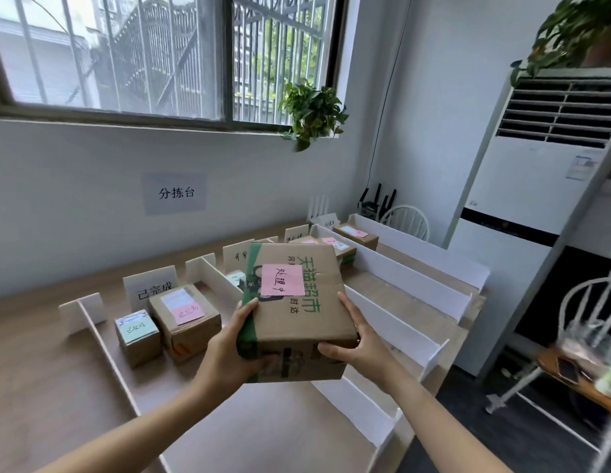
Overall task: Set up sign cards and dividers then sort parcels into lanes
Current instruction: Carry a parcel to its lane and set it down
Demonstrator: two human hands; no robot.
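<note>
I hold a large cardboard parcel with green print and a pink note on top, lifted above the table's middle lanes. My left hand grips its left near corner and my right hand grips its right near edge. White dividers split the wooden table into lanes. In the left lane sit a small parcel with a green note and a medium parcel with a pink note, in front of a white sign card. More sign cards stand along the back.
Further parcels lie in the far right lanes. A standing air conditioner fills the right side, with white chairs beside it. A potted plant sits on the window sill, and a paper sign is stuck on the wall.
</note>
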